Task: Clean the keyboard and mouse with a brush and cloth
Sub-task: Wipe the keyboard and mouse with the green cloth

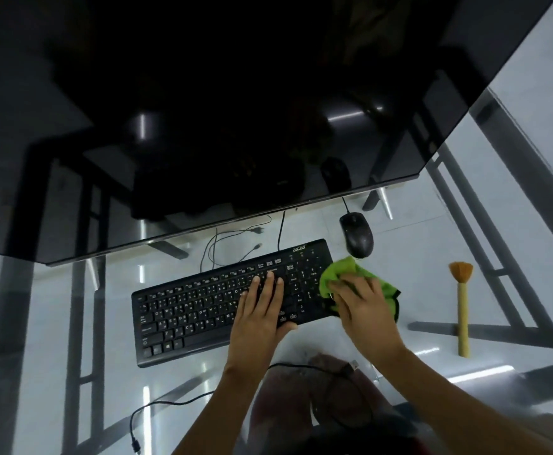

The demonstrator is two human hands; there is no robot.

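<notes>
A black keyboard point(196, 310) lies slanted on the glass table. My left hand point(260, 310) rests flat on its right half, fingers apart, holding it down. My right hand point(363, 303) presses a green cloth point(340, 274) onto the keyboard's right end, over the number pad. A black wired mouse point(357, 234) sits just beyond the cloth, untouched. A wooden-handled brush point(462, 307) with orange bristles lies on the table to the right, apart from both hands.
A large dark monitor point(203, 110) leans over the back of the glass table point(55, 323). Loose cables point(222, 244) trail behind the keyboard, and another cable point(157, 408) curls near the front edge. The table's metal frame shows through the glass.
</notes>
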